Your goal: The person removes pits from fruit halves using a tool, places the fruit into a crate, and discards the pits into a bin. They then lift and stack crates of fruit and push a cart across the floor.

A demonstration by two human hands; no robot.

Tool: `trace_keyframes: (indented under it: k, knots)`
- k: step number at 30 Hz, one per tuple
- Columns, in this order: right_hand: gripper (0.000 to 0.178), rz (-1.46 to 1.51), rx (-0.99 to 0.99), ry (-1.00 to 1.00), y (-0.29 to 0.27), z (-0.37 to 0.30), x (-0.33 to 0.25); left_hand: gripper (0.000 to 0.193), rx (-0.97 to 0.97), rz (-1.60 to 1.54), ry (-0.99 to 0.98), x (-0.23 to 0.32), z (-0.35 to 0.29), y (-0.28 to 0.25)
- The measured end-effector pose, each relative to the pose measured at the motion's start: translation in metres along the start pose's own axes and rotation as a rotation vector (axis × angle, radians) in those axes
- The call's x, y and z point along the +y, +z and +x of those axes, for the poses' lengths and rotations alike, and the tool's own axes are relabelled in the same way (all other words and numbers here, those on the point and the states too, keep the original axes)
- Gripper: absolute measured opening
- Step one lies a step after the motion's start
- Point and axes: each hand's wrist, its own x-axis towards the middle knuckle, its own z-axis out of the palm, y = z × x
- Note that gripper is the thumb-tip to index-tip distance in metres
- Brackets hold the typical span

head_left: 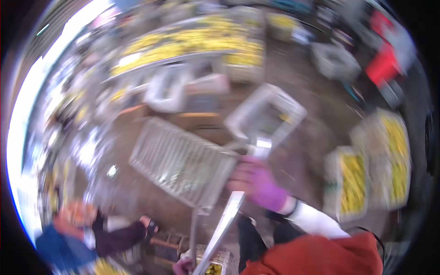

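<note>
A metal-legged frame with a pale slatted panel (183,162) is tilted in front of me, smeared by motion; its exact kind is unclear. My right hand (259,181), in a pink-purple glove, wraps round a shiny metal bar of it. At the lower edge my left hand (183,266), also gloved purple, is closed at the bar's near end, mostly cut off by the picture's rim. Just beyond the right hand stands a white plastic crate (289,98) with a small yellow thing inside.
Crates of yellow produce (331,192) stand at the right. Across the back runs a long table (169,62) heaped with yellow produce, with white tubs (167,105) before it. Another person (68,240) sits at the lower left. A crate (225,259) is near my feet.
</note>
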Motion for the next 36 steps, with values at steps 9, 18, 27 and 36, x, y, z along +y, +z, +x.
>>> trace_keyframes:
  k: [9, 18, 27, 36]
  knots:
    - [0.013, -0.295, 0.211, 0.06, -0.101, -0.035, -0.013, 0.034, -0.357, 0.392, 0.364, 0.111, -0.014, 0.219]
    - [0.016, -0.062, 0.205, -0.105, -0.19, -0.153, -0.082, 0.049, -0.26, 0.521, 0.363, 0.053, -0.238, 0.097]
    - [0.028, -0.187, -0.144, -0.045, -0.24, -0.255, -0.133, 0.045, -0.075, 0.349, 0.205, -0.008, -0.375, 0.052]
    - [0.035, -0.068, -0.362, -0.296, -0.351, -0.321, -0.166, 0.031, 0.362, -0.557, 0.497, -0.062, -0.506, 0.12]
